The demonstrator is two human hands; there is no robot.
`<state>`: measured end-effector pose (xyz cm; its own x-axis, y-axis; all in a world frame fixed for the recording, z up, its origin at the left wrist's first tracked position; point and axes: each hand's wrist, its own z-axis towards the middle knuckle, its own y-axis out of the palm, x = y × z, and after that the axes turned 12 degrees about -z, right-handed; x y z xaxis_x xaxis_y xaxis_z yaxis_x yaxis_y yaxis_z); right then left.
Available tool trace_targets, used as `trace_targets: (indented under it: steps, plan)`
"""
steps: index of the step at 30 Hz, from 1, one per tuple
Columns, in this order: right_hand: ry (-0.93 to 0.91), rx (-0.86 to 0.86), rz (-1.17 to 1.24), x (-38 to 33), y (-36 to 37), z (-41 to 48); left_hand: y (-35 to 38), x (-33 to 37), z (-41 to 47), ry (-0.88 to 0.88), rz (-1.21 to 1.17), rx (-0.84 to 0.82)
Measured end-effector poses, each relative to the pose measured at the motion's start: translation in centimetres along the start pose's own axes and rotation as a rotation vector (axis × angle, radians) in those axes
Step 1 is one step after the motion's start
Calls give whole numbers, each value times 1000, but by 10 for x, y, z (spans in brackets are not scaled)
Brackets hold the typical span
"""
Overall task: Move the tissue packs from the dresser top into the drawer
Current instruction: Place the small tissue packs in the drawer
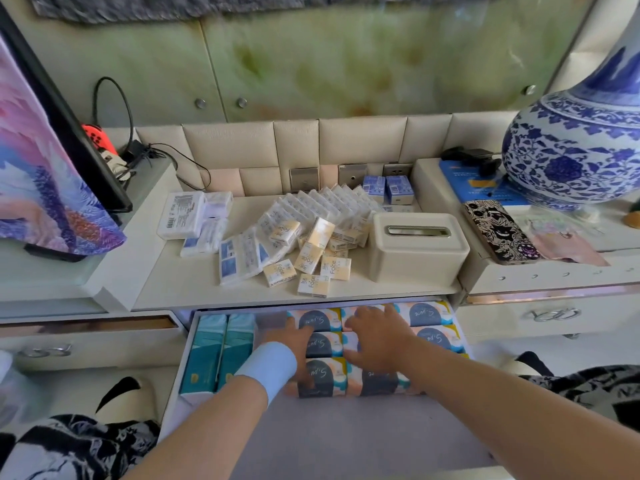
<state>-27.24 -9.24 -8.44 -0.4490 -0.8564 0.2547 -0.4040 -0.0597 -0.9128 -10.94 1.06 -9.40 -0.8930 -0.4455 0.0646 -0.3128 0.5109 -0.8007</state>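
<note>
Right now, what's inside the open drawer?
In the drawer, two teal packs sit left, blue-and-peach S.pure packs beside them. The left hand and right hand lie on those, covering some.

Head camera looks forward and down, close over the open drawer (180,358) and dresser top (180,289).

You are in a home, most likely a bedroom. You face a cream desk (194,285) with ring-handled drawers (502,322), backed by padded cream panels (228,143) with wall sockets (304,179). On it sit a blue-and-white porcelain vase (571,157), a patterned phone (498,230), a tissue box (415,251) and heaps of pocket tissue packs (311,244).
</note>
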Motion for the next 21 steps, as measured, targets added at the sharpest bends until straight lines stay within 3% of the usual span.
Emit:
trace_targets:
  steps: [2,4,8,12,15,21]
  plan:
    - [39,128,48,-1,-19,14,-21,-2,-2,16,-76,50]
    - [96,225,145,-1,-33,27,-42,-8,-2,71,-228,218]
    - [191,231,279,5,-43,49,-59,-26,8,229,-473,554]
    - [240,98,294,15,-39,64,-58,-32,23,381,-392,453]
    - [247,151,270,20,-34,69,-52,-34,36,389,-301,387]
    - [299,196,307,14,-31,74,-53,-30,45,392,-289,521]
